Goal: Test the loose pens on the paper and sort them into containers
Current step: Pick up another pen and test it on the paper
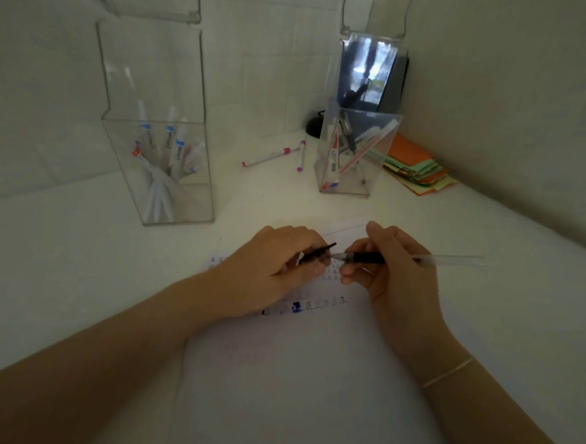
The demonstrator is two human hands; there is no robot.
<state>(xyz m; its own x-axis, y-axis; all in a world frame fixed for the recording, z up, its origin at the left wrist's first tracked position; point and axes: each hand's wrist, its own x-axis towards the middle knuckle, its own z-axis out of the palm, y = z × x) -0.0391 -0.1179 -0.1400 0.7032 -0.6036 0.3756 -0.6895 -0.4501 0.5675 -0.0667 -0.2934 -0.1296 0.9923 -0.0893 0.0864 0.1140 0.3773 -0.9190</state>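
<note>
My right hand [381, 261] grips a clear pen [454, 260] with a black grip, its bare tip pointing left. My left hand [271, 272] pinches the pen's black cap [319, 252], held just left of the tip and apart from it. Both hands hover over a white paper [275, 375] marked with rows of blue test scribbles. A clear container [161, 172] at the left holds several white markers. A second clear container [354, 153] at the back right holds several pens. Two loose markers with pink caps [268, 155] lie on the table between the containers.
A stack of orange and green paper notes [416, 167] lies at the back right by the wall. A dark round object [314, 124] sits behind the right container. Clear wall holders [150, 0] hang above. Walls close in behind and to the right.
</note>
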